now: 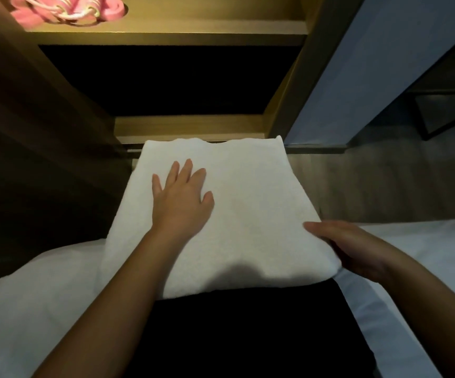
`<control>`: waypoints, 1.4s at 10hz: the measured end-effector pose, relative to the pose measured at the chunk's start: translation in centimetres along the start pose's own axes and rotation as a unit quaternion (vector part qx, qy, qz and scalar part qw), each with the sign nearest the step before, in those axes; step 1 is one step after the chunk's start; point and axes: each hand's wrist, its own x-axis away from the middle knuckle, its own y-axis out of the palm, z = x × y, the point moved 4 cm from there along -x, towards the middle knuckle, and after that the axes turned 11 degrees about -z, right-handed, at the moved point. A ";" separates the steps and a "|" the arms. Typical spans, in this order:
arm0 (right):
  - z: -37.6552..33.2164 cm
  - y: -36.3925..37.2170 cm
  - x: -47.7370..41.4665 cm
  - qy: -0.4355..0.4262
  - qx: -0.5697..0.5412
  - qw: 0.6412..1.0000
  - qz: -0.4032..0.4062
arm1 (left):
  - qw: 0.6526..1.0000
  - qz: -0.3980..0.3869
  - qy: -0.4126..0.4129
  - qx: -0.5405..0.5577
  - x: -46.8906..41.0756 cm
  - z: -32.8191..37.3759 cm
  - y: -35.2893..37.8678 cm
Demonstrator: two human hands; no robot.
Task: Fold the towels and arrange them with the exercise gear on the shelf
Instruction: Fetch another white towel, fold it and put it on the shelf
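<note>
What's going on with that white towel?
A person is folding towels. The left hand presses flat on a folded white towel lying on their lap, and the right hand grips its right edge. Pink exercise gear sits on the wooden shelf ahead.

A: towel (242,214): white terry cloth, matt, fine nubby pile all over.
B: shelf (166,34): wood or wood-look board, smooth, low satin sheen under warm light.
A: pink gear (65,9), left end of the upper board: soft matt woven cloth, with white twisted cord.
B: floor (371,181): grey wood-grain planks, dull finish. sheet (425,255): smooth white cloth, flatter than the terry. dark garment (248,336): black matt cloth, weave unreadable.
</note>
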 end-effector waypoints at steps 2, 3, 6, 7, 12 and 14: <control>-0.4 -0.3 0.9 0.014 -0.031 0.995 -0.098 | 1.000 -0.008 -0.001 -0.001 -0.1 -0.1 -0.1; -0.6 -0.8 1.1 -0.031 0.045 0.999 -0.004 | 1.000 -0.008 -0.002 0.003 0.0 0.0 -0.1; -0.4 -1.1 2.1 -0.038 0.037 0.999 -0.008 | 1.000 -0.012 -0.002 -0.001 -0.1 0.4 -0.3; -0.6 -1.1 2.0 -0.031 0.044 0.999 -0.001 | 1.000 -0.015 -0.002 0.003 0.0 0.3 -0.4; 0.0 -0.3 2.4 -0.073 0.120 0.989 0.042 | 1.000 -0.013 0.001 0.005 0.1 0.5 -0.5; 0.3 -0.1 2.6 -0.094 0.128 0.986 0.046 | 1.000 -0.014 0.001 0.006 0.2 0.5 -0.6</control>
